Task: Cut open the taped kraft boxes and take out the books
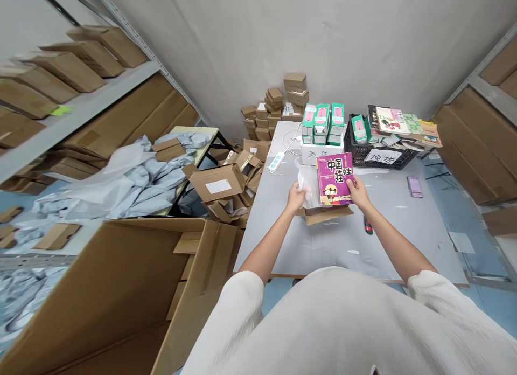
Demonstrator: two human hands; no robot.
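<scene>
My right hand [358, 193] grips the right edge of a purple book [333, 176], its thumb on the cover, which bears large Chinese characters and cartoon figures. My left hand [297, 196] is closed on a piece of thin white plastic wrapping [307, 187] just left of the book. Below the book an open cardboard box [328, 216] rests on the grey table [307, 251], mostly hidden by the book and wrapping. A red and black cutter [368, 224] lies beside my right forearm.
Behind stand a white bin [315, 154] of green-and-pink boxes and a black crate [383, 157] of books. A power strip [277, 162] and phone [414, 186] lie on the table. Left of it are piled cartons [218, 183] and a large open carton [214, 262]. Shelves [141, 76] flank both sides.
</scene>
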